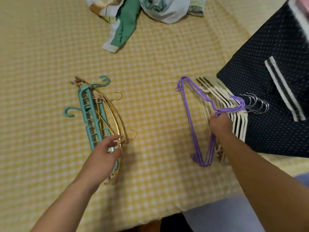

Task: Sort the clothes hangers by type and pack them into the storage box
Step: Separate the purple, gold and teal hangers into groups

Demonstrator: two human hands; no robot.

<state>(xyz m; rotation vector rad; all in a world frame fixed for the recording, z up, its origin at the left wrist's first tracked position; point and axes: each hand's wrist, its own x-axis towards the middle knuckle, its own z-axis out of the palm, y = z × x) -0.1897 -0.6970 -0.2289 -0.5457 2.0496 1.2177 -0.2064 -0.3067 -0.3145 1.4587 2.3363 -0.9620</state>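
Observation:
Two bundles of hangers lie on the yellow checked bedspread (41,47). On the left, teal multi-slot hangers (90,114) are stacked with gold and pink curved hangers (115,114). My left hand (105,154) curls its fingers around the near end of that stack. On the right, several purple wire hangers (189,114) lie on top of cream hangers with silver hooks (237,124). My right hand (219,124) grips the purple hangers at their necks. The dark dotted storage box (267,91) stands at the right, touching the cream hangers' hooks.
Crumpled clothes in white, green and pale print (133,17) lie at the far edge of the bed. The bed's near edge runs below my arms, with dark floor under it. A striped handle strap (282,87) lies across the box.

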